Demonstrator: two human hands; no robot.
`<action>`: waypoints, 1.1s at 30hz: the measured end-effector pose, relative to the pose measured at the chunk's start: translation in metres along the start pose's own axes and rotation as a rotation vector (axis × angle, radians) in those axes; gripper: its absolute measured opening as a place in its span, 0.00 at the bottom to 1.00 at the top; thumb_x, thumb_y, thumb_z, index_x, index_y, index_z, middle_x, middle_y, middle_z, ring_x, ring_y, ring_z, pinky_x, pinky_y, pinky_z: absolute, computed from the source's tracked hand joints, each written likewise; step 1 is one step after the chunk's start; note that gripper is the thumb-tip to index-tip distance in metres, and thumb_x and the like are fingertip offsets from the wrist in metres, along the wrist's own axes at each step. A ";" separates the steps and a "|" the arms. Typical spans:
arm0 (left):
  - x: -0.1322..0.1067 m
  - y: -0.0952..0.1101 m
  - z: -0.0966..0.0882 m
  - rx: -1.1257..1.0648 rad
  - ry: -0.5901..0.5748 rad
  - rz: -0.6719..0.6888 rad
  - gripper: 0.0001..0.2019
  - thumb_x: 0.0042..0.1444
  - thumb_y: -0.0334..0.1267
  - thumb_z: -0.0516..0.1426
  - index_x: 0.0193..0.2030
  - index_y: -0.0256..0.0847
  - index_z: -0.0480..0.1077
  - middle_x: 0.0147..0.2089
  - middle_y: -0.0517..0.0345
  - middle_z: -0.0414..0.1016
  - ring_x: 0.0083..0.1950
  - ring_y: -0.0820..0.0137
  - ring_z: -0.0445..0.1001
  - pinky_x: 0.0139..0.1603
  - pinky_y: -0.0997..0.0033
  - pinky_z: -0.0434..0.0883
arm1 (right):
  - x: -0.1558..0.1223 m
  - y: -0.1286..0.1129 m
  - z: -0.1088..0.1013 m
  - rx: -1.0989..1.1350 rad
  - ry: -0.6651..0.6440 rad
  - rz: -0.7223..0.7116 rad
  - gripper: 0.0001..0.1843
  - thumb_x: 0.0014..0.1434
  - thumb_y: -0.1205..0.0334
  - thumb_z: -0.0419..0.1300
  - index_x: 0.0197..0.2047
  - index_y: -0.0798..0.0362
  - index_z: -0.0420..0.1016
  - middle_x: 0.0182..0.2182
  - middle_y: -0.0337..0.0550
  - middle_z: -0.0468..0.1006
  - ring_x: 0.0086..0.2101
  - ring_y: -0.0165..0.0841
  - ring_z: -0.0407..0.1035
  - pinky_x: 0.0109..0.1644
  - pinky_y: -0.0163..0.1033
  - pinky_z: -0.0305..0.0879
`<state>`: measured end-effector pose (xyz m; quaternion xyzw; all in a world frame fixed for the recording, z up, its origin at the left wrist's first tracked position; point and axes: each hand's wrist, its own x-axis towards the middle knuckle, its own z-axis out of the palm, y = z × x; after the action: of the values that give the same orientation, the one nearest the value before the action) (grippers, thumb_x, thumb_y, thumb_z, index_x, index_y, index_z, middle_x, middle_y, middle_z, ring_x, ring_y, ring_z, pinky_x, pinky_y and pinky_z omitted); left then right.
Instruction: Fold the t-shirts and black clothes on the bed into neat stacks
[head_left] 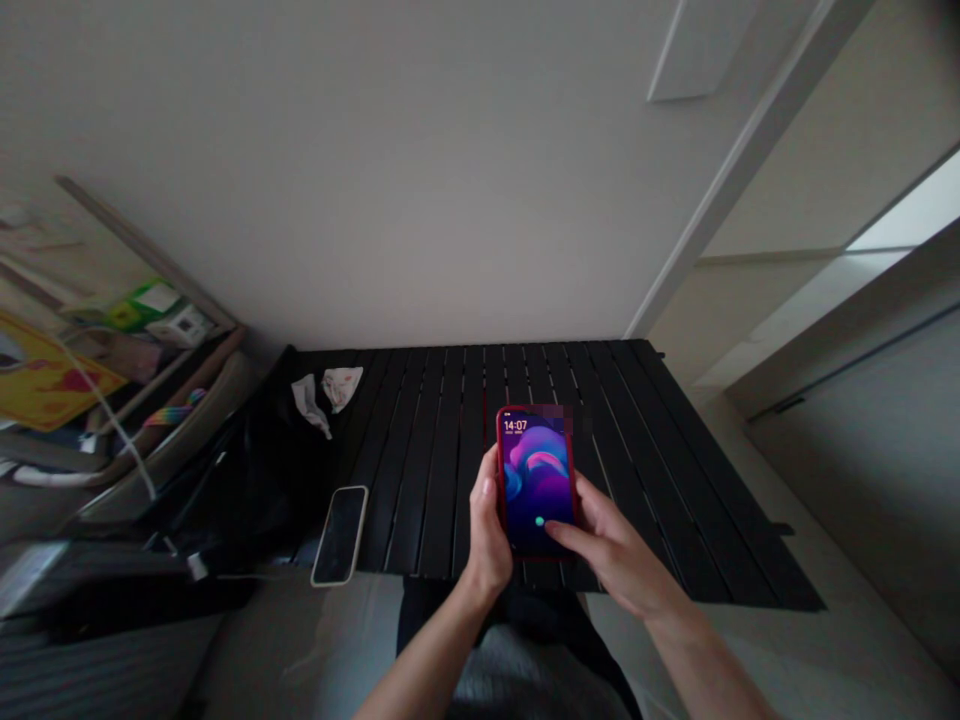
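Left hand (487, 530): closed around the left edge of a red-cased smartphone (536, 480);
Right hand (611, 553): gripping the phone's lower right side, forefinger stretched across the lit screen;
Phone: held in both hands above a slatted black table (442, 470);
Beside: a cream-edged smartphone (340, 535) lying face up at the table's near left corner;
Farther: crumpled white tissues (322, 392) near the table's far left corner

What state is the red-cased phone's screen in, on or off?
On: the red-cased phone, held in the left hand, shows a lit purple wallpaper and a clock reading 14:07.
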<state>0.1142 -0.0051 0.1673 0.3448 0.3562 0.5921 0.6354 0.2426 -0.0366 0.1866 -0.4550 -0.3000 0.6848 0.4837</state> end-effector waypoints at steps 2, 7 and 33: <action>-0.001 0.001 -0.001 -0.005 0.014 0.003 0.25 0.61 0.53 0.50 0.58 0.41 0.67 0.57 0.52 0.71 0.59 0.58 0.67 0.62 0.58 0.62 | 0.002 0.002 0.002 0.073 0.043 0.028 0.32 0.51 0.51 0.67 0.58 0.45 0.66 0.51 0.41 0.76 0.55 0.43 0.65 0.60 0.52 0.60; -0.002 0.005 -0.002 -0.012 -0.019 0.000 0.24 0.62 0.53 0.48 0.58 0.41 0.67 0.54 0.52 0.74 0.56 0.58 0.70 0.58 0.58 0.65 | 0.003 -0.002 0.008 0.164 0.042 0.052 0.30 0.56 0.39 0.57 0.57 0.48 0.70 0.53 0.45 0.75 0.56 0.46 0.64 0.58 0.55 0.62; -0.001 0.019 0.003 0.087 -0.046 0.017 0.24 0.61 0.52 0.48 0.57 0.39 0.66 0.52 0.51 0.73 0.52 0.59 0.71 0.53 0.60 0.68 | -0.003 -0.002 0.007 -0.139 -0.109 -0.089 0.40 0.52 0.60 0.67 0.64 0.45 0.53 0.56 0.45 0.70 0.54 0.41 0.66 0.56 0.48 0.66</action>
<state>0.1066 -0.0047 0.1853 0.3885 0.3639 0.5735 0.6227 0.2376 -0.0389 0.1917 -0.4357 -0.3928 0.6638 0.4639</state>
